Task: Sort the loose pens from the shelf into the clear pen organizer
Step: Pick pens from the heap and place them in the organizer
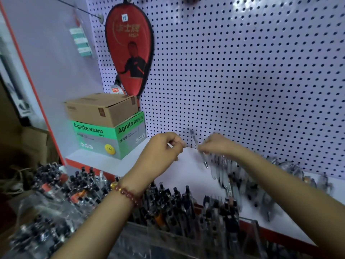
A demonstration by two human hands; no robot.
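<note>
My right hand (216, 144) pinches a clear pen (198, 147) above the white shelf (130, 163), the pen tilted with its tip pointing down. My left hand (164, 146), a bead bracelet on its wrist, has its fingers curled and pinched together just left of that pen; whether it holds something small I cannot tell. A blurred heap of loose clear pens (229, 176) lies on the shelf under my right forearm. The clear pen organizer (175, 238) stands at the front, with several dark-capped pens upright in it.
A brown carton (100, 109) sits on a green and grey box (112, 139) at the shelf's left end. A red paddle case (130, 49) hangs on the pegboard (242, 71) behind. More pen containers (56, 193) crowd the lower left.
</note>
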